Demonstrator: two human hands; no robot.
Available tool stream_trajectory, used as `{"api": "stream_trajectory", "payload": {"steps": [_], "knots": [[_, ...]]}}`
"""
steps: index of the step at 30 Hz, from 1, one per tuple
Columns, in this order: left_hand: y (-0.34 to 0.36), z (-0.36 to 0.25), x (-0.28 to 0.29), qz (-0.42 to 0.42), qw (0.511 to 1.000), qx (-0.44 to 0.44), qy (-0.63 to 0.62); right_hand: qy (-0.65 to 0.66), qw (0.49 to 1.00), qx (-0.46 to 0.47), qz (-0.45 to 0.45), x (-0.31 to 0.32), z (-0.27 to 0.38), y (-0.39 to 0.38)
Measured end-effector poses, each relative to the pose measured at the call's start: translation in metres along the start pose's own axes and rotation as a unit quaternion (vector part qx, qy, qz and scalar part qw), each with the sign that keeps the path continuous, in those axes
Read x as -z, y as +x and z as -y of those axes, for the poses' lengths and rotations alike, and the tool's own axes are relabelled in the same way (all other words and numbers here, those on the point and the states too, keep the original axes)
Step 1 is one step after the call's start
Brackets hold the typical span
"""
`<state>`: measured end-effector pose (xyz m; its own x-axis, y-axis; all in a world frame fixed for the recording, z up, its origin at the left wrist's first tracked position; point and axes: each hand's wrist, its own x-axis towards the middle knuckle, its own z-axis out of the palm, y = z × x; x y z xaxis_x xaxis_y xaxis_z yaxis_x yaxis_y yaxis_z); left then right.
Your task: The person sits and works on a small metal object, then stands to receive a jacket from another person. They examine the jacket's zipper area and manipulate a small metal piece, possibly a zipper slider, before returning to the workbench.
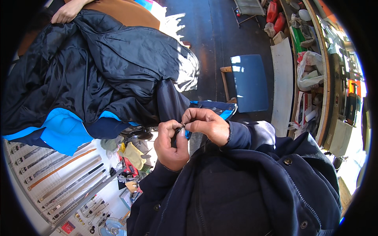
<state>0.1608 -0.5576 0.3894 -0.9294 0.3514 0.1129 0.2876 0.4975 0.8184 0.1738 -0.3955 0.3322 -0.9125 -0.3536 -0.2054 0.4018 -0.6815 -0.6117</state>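
Belts (59, 168) line a white panel (35, 157) below a dark garment (126, 51). At its lower right, the left hand (171, 145) and right hand (208, 126) meet, pinching a small dark piece (181, 128). Further right, 2 red canisters (279, 23) adjoin a shelf (325, 86) holding a white bag (309, 83), pale things inside.

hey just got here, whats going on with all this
The person's left hand and right hand pinch a small dark piece, too small to identify, at the near side of a dark, shiny garment with bright blue parts. The garment spreads out to the left, and another person's hand is at its far edge.
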Motion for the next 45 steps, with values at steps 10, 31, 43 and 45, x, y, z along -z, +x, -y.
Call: {"api": "stream_trajectory", "payload": {"steps": [10,31,43,45], "knots": [[0.0,0.002,0.003,0.007,0.966,0.128,-0.225,-0.013,1.0,-0.007,0.008,0.001,0.002,-0.001],[0.055,0.005,-0.009,0.218,0.965,0.053,-0.134,-0.157,0.949,0.22,-0.16,0.027,0.009,-0.008],[0.079,0.047,-0.011,0.285,0.949,-0.018,-0.131,-0.321,0.809,0.281,-0.404,0.066,-0.011,-0.117],[0.079,0.052,-0.015,0.275,0.953,-0.032,-0.124,-0.384,0.751,0.321,-0.431,0.068,-0.028,-0.132]]}}
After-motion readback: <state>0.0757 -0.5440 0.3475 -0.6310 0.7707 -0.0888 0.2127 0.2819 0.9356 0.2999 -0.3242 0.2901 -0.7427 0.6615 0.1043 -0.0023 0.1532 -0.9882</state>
